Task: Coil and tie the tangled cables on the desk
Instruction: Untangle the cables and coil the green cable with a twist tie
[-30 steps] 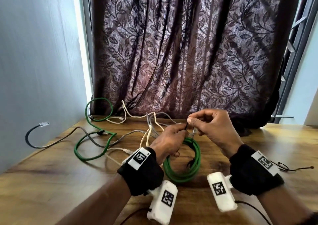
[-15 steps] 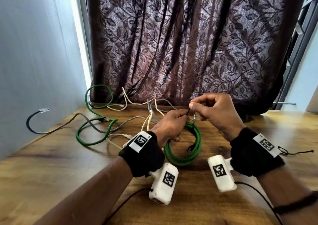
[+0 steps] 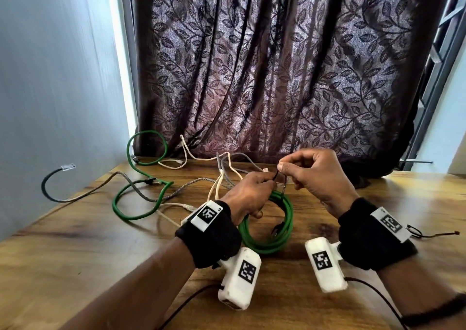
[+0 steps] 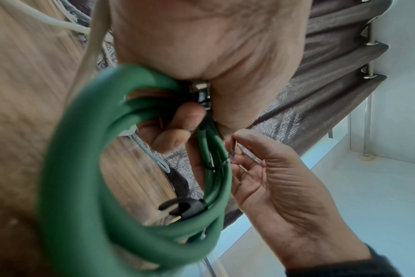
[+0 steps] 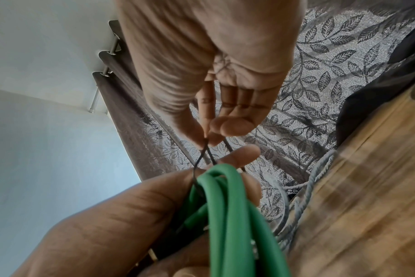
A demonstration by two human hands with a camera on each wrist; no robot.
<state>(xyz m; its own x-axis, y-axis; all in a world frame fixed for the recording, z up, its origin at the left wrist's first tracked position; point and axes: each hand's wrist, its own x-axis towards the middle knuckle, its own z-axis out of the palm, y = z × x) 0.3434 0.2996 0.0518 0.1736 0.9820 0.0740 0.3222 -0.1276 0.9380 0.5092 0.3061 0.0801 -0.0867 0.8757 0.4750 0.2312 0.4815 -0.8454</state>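
A coiled green cable (image 3: pixel 282 226) hangs over the wooden desk (image 3: pixel 75 249), gripped at its top by my left hand (image 3: pixel 248 193). The same coil (image 4: pixel 88 168) fills the left wrist view, with a black plug (image 4: pixel 185 206) at its lower side. My right hand (image 3: pixel 310 176) pinches a thin black tie (image 3: pixel 276 174) between thumb and forefinger just above the coil. In the right wrist view the black tie (image 5: pixel 203 155) runs in two strands from the pinching fingertips down to the green coil (image 5: pixel 225 206).
Loose cables lie tangled at the back left of the desk: another green cable (image 3: pixel 136 178), a grey braided one (image 3: pixel 141 196) ending in a black-sleeved plug (image 3: pixel 66 167) off the edge, and white ones (image 3: pixel 216 188). A patterned curtain (image 3: pixel 264 77) hangs behind. Another tie (image 3: pixel 426 234) lies far right.
Both hands have stayed together over the coil; the right hand has lifted slightly, drawing the black tie upward. The head view has tilted a little.
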